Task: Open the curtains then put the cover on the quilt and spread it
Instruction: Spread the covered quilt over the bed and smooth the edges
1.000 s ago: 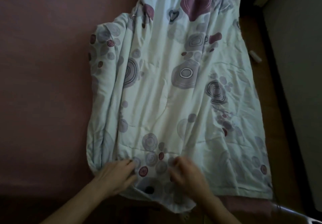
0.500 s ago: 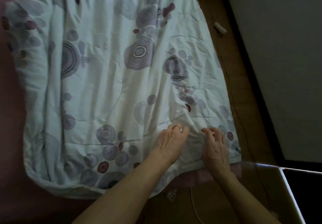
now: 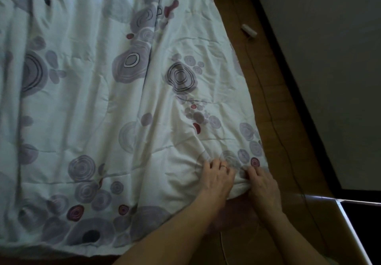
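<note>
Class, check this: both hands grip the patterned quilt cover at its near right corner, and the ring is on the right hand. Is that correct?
Not quite. The head view shows the ring on a finger of the left hand, not the right hand. The rest holds: both hands grip the patterned quilt cover at its near right corner.

A home bedroom: patterned quilt [image 3: 103, 100] spread beside wooden floor [image 3: 268, 104].
</note>
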A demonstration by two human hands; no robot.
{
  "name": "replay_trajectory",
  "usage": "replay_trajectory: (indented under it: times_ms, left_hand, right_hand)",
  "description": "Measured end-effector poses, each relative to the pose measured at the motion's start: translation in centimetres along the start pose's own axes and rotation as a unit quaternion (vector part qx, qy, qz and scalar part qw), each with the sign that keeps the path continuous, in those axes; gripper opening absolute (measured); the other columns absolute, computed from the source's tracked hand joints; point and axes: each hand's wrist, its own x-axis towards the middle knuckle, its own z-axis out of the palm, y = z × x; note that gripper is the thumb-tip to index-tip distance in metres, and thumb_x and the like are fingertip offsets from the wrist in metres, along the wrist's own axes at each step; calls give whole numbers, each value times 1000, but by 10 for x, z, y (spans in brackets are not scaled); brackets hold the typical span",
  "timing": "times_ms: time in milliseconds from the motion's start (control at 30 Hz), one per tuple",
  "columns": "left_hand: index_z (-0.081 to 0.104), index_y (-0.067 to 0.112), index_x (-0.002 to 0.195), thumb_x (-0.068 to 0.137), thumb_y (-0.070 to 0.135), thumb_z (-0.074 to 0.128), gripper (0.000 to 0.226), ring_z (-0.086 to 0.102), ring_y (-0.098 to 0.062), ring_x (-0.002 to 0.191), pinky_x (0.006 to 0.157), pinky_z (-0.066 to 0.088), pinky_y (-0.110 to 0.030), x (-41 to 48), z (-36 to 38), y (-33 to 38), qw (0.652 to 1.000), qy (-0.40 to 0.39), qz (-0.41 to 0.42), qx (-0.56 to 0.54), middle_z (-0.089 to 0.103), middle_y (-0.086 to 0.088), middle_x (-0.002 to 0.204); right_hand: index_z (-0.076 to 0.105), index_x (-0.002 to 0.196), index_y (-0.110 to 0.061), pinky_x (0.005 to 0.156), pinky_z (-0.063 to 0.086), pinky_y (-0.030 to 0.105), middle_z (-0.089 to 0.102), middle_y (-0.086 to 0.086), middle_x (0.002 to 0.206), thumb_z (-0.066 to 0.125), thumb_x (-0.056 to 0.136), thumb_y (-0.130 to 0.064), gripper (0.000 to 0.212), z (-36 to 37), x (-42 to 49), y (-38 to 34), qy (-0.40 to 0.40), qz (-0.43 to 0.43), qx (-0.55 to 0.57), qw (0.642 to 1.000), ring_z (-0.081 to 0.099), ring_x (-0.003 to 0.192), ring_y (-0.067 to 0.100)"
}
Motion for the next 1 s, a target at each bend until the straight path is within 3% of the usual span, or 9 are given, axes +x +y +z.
replay_trajectory:
  times_ms: [133,267,333,500,567,700,833,933,1000]
  left_hand:
    - [51,7,119,95,14,46,26,53,-33,111,91,39,-41,10,-8,1,996,-13,27,-79,58,-15,121]
    - [52,-4,117,94,5,47,25,54,-42,110,89,43,-48,-6,-9,40,966,-102,106,-213,56,-27,118]
    - [50,-3,116,92,4,49,25,55,-45,107,86,44,-49,-16,-4,43,960,-123,112,-227,56,-29,115]
    - [48,7,112,89,7,50,24,54,-39,103,84,44,-45,-23,-10,-27,971,-25,72,-228,54,-19,113]
    - [50,12,111,88,8,49,24,56,-34,100,80,46,-41,-26,-20,-74,973,64,16,-221,56,-14,110]
    - [54,13,108,85,6,46,25,55,-31,97,73,46,-42,-37,-37,-150,965,174,-75,-181,56,-10,106]
    - [57,14,109,82,4,49,30,54,-32,96,77,45,-41,-66,-52,-227,969,209,-107,-78,56,-10,104]
    - [53,17,116,86,8,47,32,49,-32,107,88,39,-41,-96,-59,-307,959,224,-172,11,53,-9,117]
    - [47,19,124,85,9,46,41,38,-32,124,102,30,-47,-114,-63,-356,950,198,-232,60,44,-11,135]
  right_hand:
    - [54,114,-29,77,41,26,60,-4,110,46,96,-31,19,-16,7,27,1,-3,-32,999,55,95,14]
    - [32,142,-29,87,45,23,54,-7,124,38,100,-30,43,-33,-13,82,-74,45,-118,989,54,106,10]
    - [35,141,-29,87,45,23,55,-7,125,31,103,-26,39,-39,-14,85,-113,56,-116,985,54,108,10]
    - [41,131,-24,92,48,27,52,-1,125,38,100,-26,31,-31,-11,51,-194,61,-117,972,54,111,13]
    - [41,127,-25,91,48,26,47,0,125,45,97,-29,30,-30,-9,24,-186,80,-116,972,51,110,13]
    - [45,119,-17,77,44,22,45,4,116,52,93,-23,28,-55,11,-62,-22,18,-24,999,45,95,12]
    - [50,103,-9,65,41,27,47,8,102,48,85,2,21,-88,47,-193,46,-60,163,984,46,86,19]
    - [51,101,-5,73,44,40,48,13,100,53,81,-1,20,-98,57,-290,64,-125,243,960,49,89,31]
    - [51,103,-4,79,42,39,50,13,102,56,84,-10,21,-94,56,-342,71,-147,269,949,50,91,31]
